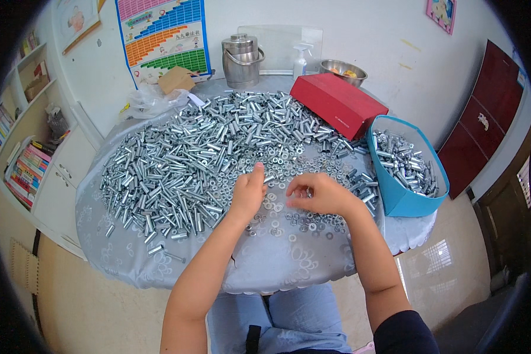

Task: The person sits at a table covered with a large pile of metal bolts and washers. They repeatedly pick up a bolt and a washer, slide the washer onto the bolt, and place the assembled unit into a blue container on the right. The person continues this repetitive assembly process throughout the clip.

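My left hand [248, 193] is closed above the middle of the table, thumb upward, and the end of a short silvery metal cylinder [269, 179] shows at its fingers. The rest of that piece is hidden by the hand. Just to the right, my right hand [324, 196] hovers with curled fingers; a gap shows between its fingertips, with nothing visible in it. Below and between both hands lie loose washers [275, 206] and nuts. A large pile of bolts and metal sleeves [171, 159] spreads to the left and behind.
A blue fabric bin [410, 197] holding more hardware stands at the right. Behind the pile lie a red box [339, 103], a steel bowl [354, 72], a spray bottle [301, 62] and a lidded metal pot [242, 65]. A plastic bag [156, 103] sits at the back left.
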`<state>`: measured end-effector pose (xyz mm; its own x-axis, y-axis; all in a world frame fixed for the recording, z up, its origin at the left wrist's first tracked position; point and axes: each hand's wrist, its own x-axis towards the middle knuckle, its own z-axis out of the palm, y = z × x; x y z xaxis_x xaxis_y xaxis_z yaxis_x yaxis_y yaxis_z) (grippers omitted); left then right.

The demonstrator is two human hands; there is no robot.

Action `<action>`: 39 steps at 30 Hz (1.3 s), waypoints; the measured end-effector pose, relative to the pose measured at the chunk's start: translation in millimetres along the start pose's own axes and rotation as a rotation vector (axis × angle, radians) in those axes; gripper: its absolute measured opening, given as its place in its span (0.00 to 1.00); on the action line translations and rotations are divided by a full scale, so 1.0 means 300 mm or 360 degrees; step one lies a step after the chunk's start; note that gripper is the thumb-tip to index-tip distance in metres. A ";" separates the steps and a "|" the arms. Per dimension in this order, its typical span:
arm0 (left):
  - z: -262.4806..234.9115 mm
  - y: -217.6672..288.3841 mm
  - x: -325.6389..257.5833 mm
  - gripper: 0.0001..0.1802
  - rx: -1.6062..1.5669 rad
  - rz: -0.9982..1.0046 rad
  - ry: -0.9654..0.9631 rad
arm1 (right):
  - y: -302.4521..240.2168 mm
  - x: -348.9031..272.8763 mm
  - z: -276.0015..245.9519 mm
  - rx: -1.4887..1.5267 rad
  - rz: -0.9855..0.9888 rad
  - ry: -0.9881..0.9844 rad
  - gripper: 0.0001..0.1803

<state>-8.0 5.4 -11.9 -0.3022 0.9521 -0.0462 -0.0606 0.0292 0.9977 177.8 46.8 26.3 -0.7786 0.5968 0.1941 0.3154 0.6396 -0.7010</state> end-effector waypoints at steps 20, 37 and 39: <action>0.004 0.014 -0.013 0.28 -0.0145 -0.0077 -0.0114 | -0.011 -0.006 0.057 -0.0283 0.0106 -0.0361 0.13; 0.011 0.000 -0.008 0.30 0.0019 -0.0019 -0.0096 | -0.007 0.027 0.031 0.0529 -0.0132 0.0633 0.10; 0.009 0.000 -0.009 0.30 -0.0002 -0.0014 -0.0157 | -0.003 0.027 0.043 0.0585 -0.0133 0.0550 0.10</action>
<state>-4.7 3.6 -11.7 -0.2066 0.9771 -0.0499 -0.0643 0.0373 0.9972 164.2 44.9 19.6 -0.5487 0.7158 0.4320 -0.0002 0.5166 -0.8562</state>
